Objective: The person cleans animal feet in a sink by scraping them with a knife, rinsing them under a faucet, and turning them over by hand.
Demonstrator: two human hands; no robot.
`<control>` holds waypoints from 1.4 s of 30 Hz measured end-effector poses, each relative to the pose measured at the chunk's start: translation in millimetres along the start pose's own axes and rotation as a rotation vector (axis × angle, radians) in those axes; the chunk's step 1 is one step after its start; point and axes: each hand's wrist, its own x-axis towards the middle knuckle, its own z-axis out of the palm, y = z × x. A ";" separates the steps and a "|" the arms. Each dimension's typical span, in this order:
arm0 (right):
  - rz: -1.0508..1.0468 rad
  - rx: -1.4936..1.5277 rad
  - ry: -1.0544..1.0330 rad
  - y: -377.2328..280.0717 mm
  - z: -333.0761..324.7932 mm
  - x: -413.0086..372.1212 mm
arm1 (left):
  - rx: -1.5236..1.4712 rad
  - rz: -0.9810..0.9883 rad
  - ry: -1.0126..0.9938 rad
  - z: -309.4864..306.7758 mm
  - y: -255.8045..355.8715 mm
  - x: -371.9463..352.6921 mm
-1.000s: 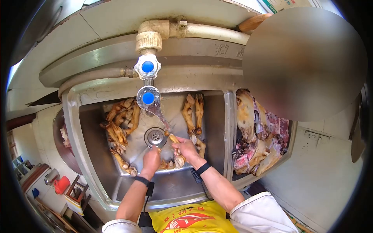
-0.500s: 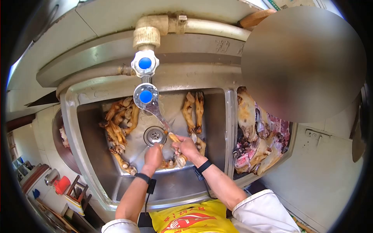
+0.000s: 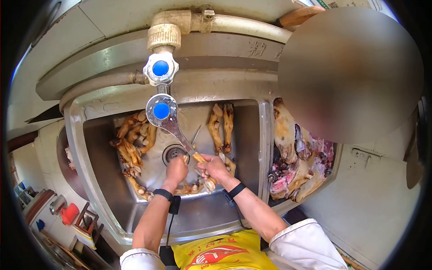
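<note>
In the head view my left hand (image 3: 177,169) is closed in a fist over the sink, next to the drain. A thin pointed knife blade (image 3: 196,134) rises from that fist, partly hidden behind the faucet spout; its handle is mostly covered by my fingers. My right hand (image 3: 215,168) grips an animal trotter (image 3: 198,157), whose pale yellow end sticks out beyond my thumb near the spout tip. Several singed brown trotters (image 3: 131,153) lie piled on the sink's left side. Two more trotters (image 3: 228,128) rest at the back right.
The faucet (image 3: 161,110) with blue-capped knobs hangs over the metal sink (image 3: 180,231), above the drain (image 3: 173,154). To the right, another basin holds raw meat pieces (image 3: 299,175). A red jug (image 3: 70,213) stands at lower left. A blurred area covers the upper right.
The knife blade now shows beyond the spout, angled up and right, where it was hardly visible before. My left hand has shifted slightly up and left; the view has moved a little.
</note>
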 end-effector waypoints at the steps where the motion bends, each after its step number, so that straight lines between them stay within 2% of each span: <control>1: 0.008 0.000 0.012 -1.8 0.5 -1.4 | -0.037 0.009 -0.012 -0.1 -3.8 -2.9; 6: 0.010 -0.069 -0.020 -3.9 -2.2 -3.8 | -0.160 -0.001 0.004 2.6 -14.6 -20.5; 9: 0.000 -0.104 -0.019 -4.5 -3.5 -4.6 | -0.173 0.057 0.037 5.0 -11.6 -19.3; 12: 0.000 -0.117 -0.011 -6.6 -0.7 -6.8 | -0.135 -0.021 0.046 -6.6 1.9 -33.0; 15: 0.004 -0.136 -0.003 -6.3 -0.3 -6.1 | -0.064 -0.049 0.072 -22.5 14.6 -58.0; 20: -0.028 -0.243 -0.021 -13.4 1.8 -13.4 | 0.209 0.004 -0.043 -27.1 15.9 -78.2; 22: -0.096 -0.528 0.048 -15.7 3.2 -17.0 | 0.252 0.010 -0.029 -24.5 14.3 -74.7; 23: -0.096 -0.527 0.048 -10.6 2.9 -13.2 | 0.291 0.018 -0.016 -22.0 13.4 -70.9; 25: -0.289 -0.817 0.154 4.1 3.4 -6.2 | 0.321 0.059 0.031 -17.1 13.0 -54.8; 28: -0.313 -0.902 0.188 15.3 3.8 -1.7 | 0.319 0.086 0.083 -11.9 18.2 -38.6; 33: -0.327 -0.776 0.194 27.1 6.4 5.3 | 0.339 0.067 0.136 -10.9 29.3 -33.9; 38: -0.332 -0.732 0.197 11.0 15.7 -6.4 | 0.183 0.020 0.101 -4.7 27.7 -26.8; 40: -0.172 -0.514 0.132 0.4 19.8 -14.9 | 0.171 0.015 0.132 -0.8 32.8 -15.4; 42: -0.128 -0.430 0.105 2.7 19.4 -11.1 | 0.154 0.005 0.164 0.2 36.9 -14.3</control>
